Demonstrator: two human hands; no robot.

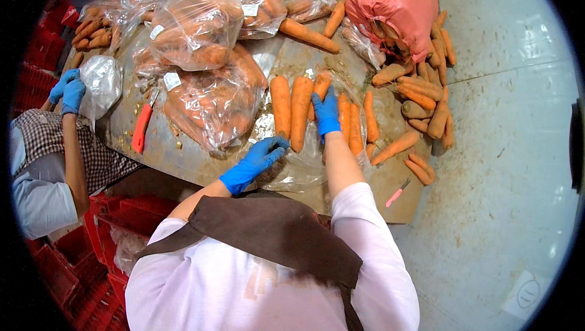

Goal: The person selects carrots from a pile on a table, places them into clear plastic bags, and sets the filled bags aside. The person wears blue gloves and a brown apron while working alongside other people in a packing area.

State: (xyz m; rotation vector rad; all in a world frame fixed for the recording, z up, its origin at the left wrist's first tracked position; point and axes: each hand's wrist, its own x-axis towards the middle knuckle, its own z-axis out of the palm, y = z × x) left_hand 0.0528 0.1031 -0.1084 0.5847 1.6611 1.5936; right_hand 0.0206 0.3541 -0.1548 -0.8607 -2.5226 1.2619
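Observation:
Both my hands wear blue gloves over a metal work table. My right hand (327, 111) has its fingers round a carrot (322, 82), which it partly covers. My left hand (259, 161) rests at the lower ends of two long carrots (300, 114) lying side by side, its fingers stretched out and lightly bent. Clear plastic (298, 175) spreads around and below these carrots. More carrots (350, 125) lie just right of my right hand, against the film.
Filled clear bags of carrots (198, 26) pile up at the left. A red sack (393, 5) stands at the back right beside loose carrots (436, 111). A red-handled knife (142, 128) and a pink-handled knife (396, 194) lie on the table. Left, another person's gloved hands (68, 91) hold clear plastic.

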